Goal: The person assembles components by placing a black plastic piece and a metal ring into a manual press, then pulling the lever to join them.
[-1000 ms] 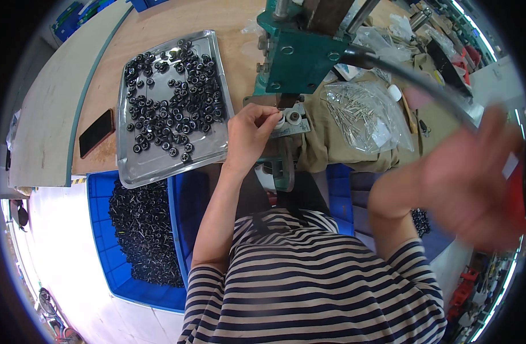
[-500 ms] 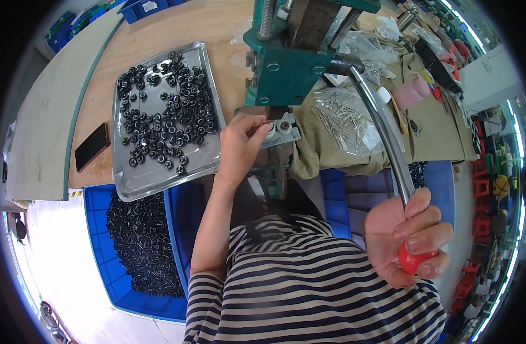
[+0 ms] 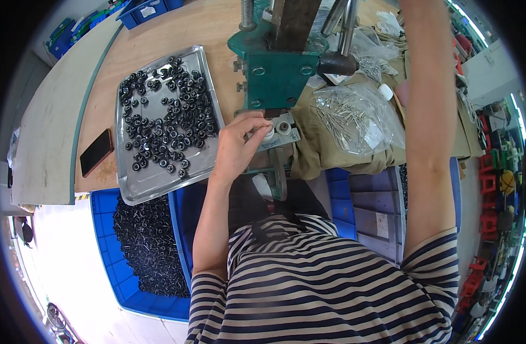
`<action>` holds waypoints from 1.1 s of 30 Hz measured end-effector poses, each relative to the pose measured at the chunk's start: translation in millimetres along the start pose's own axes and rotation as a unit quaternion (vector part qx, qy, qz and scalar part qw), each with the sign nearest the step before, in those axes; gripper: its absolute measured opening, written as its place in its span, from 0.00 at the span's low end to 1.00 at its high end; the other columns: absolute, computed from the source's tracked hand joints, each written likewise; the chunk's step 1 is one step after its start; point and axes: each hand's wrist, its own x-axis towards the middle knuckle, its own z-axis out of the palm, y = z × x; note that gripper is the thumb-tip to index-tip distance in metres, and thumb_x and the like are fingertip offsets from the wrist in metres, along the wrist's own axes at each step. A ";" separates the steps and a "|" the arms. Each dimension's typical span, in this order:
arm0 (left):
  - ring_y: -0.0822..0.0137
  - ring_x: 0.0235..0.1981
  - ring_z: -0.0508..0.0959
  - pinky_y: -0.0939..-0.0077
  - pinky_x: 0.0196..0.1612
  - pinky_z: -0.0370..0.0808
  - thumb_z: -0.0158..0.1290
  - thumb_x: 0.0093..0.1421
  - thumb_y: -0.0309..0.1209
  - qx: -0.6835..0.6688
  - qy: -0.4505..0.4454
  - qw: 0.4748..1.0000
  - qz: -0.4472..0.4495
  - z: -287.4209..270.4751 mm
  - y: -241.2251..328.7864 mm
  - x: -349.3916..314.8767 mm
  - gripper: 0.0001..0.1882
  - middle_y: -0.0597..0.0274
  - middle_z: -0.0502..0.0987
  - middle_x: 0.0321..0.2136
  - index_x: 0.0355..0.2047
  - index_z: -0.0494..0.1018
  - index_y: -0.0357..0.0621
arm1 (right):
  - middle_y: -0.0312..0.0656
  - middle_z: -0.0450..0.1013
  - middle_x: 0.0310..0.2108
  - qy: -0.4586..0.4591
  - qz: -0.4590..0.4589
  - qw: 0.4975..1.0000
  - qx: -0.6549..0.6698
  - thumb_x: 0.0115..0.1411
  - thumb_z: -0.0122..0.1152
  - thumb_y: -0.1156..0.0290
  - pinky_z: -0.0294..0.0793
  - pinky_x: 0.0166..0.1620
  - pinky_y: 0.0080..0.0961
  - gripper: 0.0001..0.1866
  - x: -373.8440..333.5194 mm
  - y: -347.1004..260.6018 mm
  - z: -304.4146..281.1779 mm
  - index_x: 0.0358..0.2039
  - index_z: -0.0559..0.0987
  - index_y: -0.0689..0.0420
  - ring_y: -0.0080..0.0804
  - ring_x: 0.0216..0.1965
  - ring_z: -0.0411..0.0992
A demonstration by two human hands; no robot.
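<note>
My left hand (image 3: pixel 238 146) is at the base of a green hand press (image 3: pixel 280 77), thumb and fingertips pinched together just under its ram. What the pinch holds is too small and covered to make out. It touches a round white seat on a metal fixture plate (image 3: pixel 291 136), beside a second white seat with a dark centre (image 3: pixel 283 127). My right forearm (image 3: pixel 429 114) reaches up past the top edge of the picture, so that hand is out of sight. The press's steel lever (image 3: pixel 348 31) now points upward from its hub (image 3: pixel 338 65).
A metal tray (image 3: pixel 154 188) of small black wheels (image 3: pixel 185 106) lies left, beside a phone (image 3: pixel 96 152). Right of the press, a clear bag of metal pins (image 3: pixel 346 117) rests on brown cloth. Below stand a blue bin (image 3: pixel 111 275) of black pinned parts and grey crates (image 3: pixel 377 200).
My right hand has gone from low beside my body, gripping the lever's red knob, up beyond the picture. The lever has swung upward. My left hand stays at the fixture.
</note>
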 end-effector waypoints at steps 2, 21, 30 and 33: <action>0.73 0.28 0.74 0.82 0.31 0.70 0.56 0.53 0.22 -0.019 0.020 0.999 0.020 1.0 3.2 -4.2 0.08 0.58 0.76 0.36 0.34 0.76 0.36 | 0.44 0.70 0.38 -0.085 0.057 0.980 0.172 0.62 0.51 0.61 0.72 0.42 0.27 0.17 -20.4 44.7 -29.0 0.44 0.69 0.61 0.31 0.38 0.69; 0.76 0.32 0.74 0.83 0.36 0.72 0.56 0.53 0.22 0.288 0.321 0.841 -0.326 -158.0 40.9 -168.1 0.11 0.60 0.77 0.31 0.38 0.74 0.34 | 0.47 0.71 0.28 0.005 0.232 0.770 -0.594 0.52 0.57 0.72 0.68 0.34 0.37 0.06 -276.2 148.8 -49.9 0.30 0.75 0.59 0.46 0.29 0.71; 0.70 0.23 0.75 0.80 0.29 0.71 0.56 0.53 0.25 0.287 0.199 0.920 -0.174 -118.9 -1.4 -101.6 0.07 0.55 0.77 0.26 0.33 0.77 0.38 | 0.41 0.69 0.21 0.031 0.256 0.789 -0.558 0.55 0.56 0.76 0.66 0.28 0.23 0.02 -276.5 148.4 -54.1 0.29 0.74 0.60 0.26 0.21 0.65; 0.63 0.24 0.77 0.74 0.30 0.72 0.56 0.52 0.27 0.304 0.110 0.925 -0.199 -114.6 -12.0 -82.2 0.08 0.53 0.78 0.27 0.31 0.77 0.37 | 0.40 0.68 0.20 0.096 0.300 0.838 -0.446 0.55 0.55 0.77 0.65 0.28 0.21 0.02 -278.7 149.5 -57.6 0.30 0.73 0.60 0.22 0.22 0.64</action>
